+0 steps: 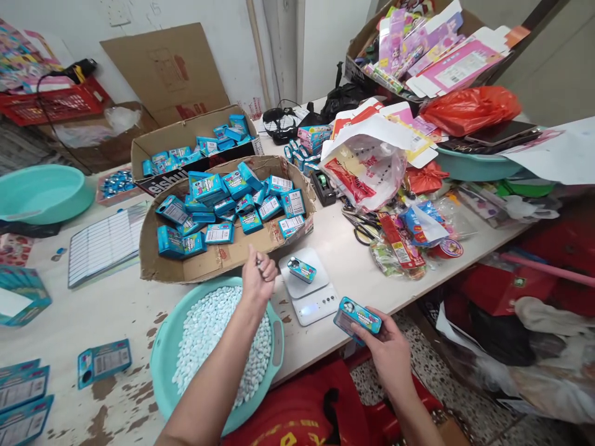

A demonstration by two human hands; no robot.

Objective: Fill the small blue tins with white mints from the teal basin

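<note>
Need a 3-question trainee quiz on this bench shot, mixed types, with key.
1. What does the right hand hold?
2. True or false: nothing rests on the white scale.
3. Choose one. The left hand is: A) spread flat; B) closed in a fist; C) gripping scissors.

Key:
1. A blue pack.
2. False: a second blue pack lies on it.
3. B.

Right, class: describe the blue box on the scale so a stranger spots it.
Find the teal basin holding white pieces. To its right sits a white scale with the blue box on top. Unlike the similar box in the right hand, it rests alone, unheld.
</note>
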